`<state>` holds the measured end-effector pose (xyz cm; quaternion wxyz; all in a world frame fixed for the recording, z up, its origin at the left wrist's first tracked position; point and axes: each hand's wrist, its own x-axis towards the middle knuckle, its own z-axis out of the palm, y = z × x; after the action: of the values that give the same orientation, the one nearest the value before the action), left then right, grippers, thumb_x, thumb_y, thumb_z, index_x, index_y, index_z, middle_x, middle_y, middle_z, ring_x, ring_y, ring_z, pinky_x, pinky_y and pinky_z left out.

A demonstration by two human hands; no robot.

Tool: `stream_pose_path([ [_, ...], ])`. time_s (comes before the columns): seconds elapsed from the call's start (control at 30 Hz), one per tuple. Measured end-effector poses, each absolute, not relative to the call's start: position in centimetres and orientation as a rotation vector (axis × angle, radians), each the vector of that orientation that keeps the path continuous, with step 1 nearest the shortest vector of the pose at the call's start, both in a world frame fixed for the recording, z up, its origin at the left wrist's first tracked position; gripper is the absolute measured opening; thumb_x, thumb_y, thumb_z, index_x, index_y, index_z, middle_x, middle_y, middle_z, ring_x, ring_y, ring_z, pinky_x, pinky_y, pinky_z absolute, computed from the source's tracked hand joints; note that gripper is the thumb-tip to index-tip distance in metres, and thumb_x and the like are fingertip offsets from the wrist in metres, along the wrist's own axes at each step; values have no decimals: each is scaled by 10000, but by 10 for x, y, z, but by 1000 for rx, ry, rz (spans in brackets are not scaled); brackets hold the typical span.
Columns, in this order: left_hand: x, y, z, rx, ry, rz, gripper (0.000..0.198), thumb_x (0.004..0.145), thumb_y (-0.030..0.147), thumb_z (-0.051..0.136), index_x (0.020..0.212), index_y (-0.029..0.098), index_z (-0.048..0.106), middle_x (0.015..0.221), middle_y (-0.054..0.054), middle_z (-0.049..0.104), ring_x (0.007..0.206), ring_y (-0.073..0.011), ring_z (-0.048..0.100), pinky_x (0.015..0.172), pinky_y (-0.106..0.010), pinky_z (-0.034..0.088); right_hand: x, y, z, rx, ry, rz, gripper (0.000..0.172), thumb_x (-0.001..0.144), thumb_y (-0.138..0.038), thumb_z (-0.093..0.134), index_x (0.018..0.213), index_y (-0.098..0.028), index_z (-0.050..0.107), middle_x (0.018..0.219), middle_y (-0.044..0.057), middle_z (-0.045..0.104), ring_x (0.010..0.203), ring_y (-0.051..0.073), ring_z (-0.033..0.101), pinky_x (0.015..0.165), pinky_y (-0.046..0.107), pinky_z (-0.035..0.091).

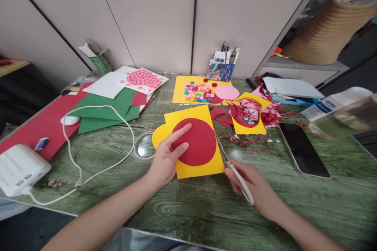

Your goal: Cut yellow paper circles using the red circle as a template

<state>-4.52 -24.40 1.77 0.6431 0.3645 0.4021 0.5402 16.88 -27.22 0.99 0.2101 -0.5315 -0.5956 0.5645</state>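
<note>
Scissors [239,179] above green table [191,208] (panels [153,15] behind).

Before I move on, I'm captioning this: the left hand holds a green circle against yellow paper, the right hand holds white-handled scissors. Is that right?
Not quite: in the head view, the circle the left hand holds against the yellow paper is red, not green. The rest stands.

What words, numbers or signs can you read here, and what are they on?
No text reads clearly enough to quote.
Pen pack by the wall: printing too small to read.
White package on the right: lettering on its blue label, too blurred.
Green box at the back: printing too small.
White power block on the left: faint marks, unreadable.
</note>
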Motion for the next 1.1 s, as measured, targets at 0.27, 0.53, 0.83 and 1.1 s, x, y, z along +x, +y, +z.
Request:
stream_pose_path([
  [0.27,-46,-244,17,843,926,1227,421,764,199,613,1173,286,573,1286,-18,529,1180,-239,472,1007,-373,377,168,-270,10,-1505,-1659,1558,381,845,-472,439,588,-212,334,477,-62,383,458,99,350,448,232,251],
  [0.53,-46,-246,15,877,927,1183,408,768,205,609,1169,276,578,1304,-23,512,1198,-247,455,1005,-380,376,169,-272,9,-1448,-1633,1589,371,839,-470,448,595,-214,335,497,-61,382,472,103,380,457,228,298],
  [0.83,-46,-246,15,891,921,1164,415,773,207,605,1179,285,569,1302,-20,515,1188,-247,467,992,-374,386,170,-271,9,-1469,-1659,1570,385,842,-499,435,602,-216,333,508,-59,380,478,106,367,459,233,289],
  [1.1,-46,-246,16,886,911,1158,405,778,201,598,1175,278,573,1297,-22,519,1179,-243,477,980,-361,402,171,-271,8,-1476,-1680,1567,391,854,-512,411,613,-215,333,508,-62,367,481,107,347,464,236,261],
])
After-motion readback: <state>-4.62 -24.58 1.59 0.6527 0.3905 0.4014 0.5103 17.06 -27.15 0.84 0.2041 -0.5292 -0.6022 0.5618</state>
